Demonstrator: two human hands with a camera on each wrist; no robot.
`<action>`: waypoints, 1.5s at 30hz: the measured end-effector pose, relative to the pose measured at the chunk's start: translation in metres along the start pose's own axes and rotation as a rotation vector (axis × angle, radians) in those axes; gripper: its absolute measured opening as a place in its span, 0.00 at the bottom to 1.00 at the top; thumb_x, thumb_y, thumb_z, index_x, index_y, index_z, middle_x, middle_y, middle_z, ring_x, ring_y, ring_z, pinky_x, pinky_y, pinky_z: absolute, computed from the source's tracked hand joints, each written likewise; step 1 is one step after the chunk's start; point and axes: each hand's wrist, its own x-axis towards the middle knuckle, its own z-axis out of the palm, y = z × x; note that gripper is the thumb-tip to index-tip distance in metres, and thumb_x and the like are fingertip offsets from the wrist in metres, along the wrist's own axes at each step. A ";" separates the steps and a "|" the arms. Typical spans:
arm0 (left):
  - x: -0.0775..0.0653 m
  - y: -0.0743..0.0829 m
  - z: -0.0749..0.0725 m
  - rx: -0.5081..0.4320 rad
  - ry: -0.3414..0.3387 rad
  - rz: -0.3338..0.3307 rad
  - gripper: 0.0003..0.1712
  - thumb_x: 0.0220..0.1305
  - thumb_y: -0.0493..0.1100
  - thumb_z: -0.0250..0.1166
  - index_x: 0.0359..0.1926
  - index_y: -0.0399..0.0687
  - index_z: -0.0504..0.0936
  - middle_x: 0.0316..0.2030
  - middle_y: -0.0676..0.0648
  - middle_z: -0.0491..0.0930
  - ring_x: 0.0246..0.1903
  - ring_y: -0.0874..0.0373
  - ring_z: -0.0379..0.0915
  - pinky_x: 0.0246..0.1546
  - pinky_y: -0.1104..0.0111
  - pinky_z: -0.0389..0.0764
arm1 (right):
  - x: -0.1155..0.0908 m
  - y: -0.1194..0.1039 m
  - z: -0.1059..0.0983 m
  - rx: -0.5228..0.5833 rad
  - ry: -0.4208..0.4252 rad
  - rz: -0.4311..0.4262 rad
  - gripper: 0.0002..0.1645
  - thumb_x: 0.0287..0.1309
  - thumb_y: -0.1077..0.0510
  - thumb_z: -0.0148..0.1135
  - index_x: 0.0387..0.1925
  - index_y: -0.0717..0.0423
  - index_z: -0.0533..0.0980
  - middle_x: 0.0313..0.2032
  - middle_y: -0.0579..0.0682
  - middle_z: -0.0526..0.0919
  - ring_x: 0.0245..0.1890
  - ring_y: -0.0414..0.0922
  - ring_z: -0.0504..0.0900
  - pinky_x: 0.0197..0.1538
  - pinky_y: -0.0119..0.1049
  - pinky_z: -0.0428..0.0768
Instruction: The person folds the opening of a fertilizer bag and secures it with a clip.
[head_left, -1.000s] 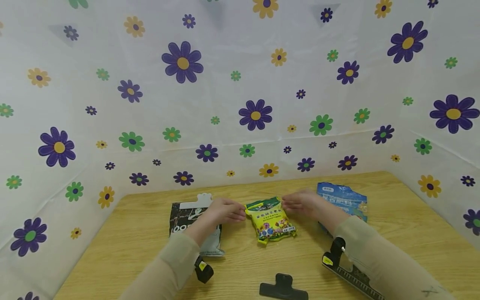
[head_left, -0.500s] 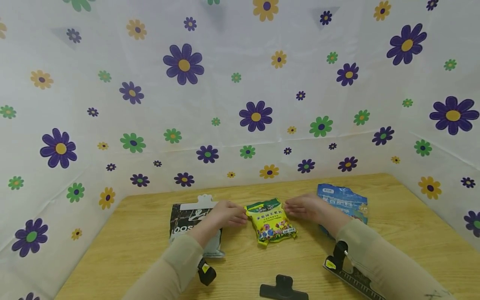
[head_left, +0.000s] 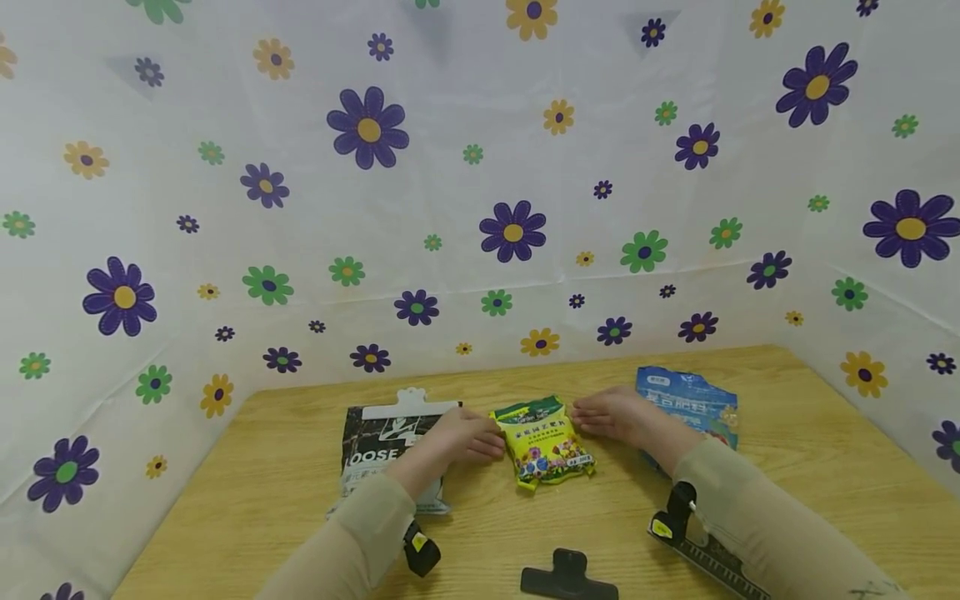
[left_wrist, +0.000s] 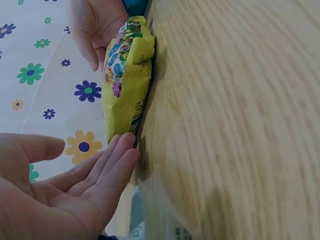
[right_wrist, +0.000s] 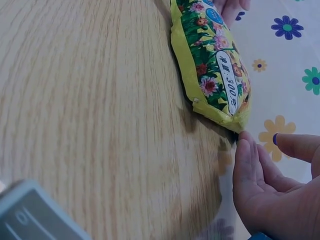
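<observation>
A yellow fertilizer bag (head_left: 546, 446) with a green top and printed flowers lies flat on the table between my two hands. At its left edge is my left hand (head_left: 467, 437), palm towards it and fingers extended; in the left wrist view the fingertips (left_wrist: 129, 145) appear to touch the bag's edge. My right hand (head_left: 611, 414) is on the bag's other side, fingers straight together and thumb apart. The right wrist view puts those fingertips (right_wrist: 245, 140) at the bag's corner; whether they touch is hard to tell. Neither hand grips anything.
Behind the left forearm lies a black-and-white bag (head_left: 367, 454) with a white clip (head_left: 405, 405) across its top. A blue bag (head_left: 686, 404) is partly behind the right hand. A black clip (head_left: 568, 575) lies in front; a dark ruler-edged object (head_left: 712, 560) shows under the right sleeve.
My left hand has shifted slightly right, closer to the yellow bag. The right hand has drawn a little away to the right. The bag stays about where it was.
</observation>
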 end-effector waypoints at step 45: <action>0.006 -0.012 0.025 -0.153 0.047 -0.092 0.21 0.78 0.36 0.59 0.61 0.20 0.77 0.41 0.35 0.89 0.28 0.60 0.84 0.40 0.65 0.93 | 0.009 -0.005 0.011 -0.347 -0.005 0.037 0.27 0.74 0.63 0.61 0.66 0.79 0.72 0.42 0.53 0.87 0.36 0.38 0.84 0.51 0.35 0.90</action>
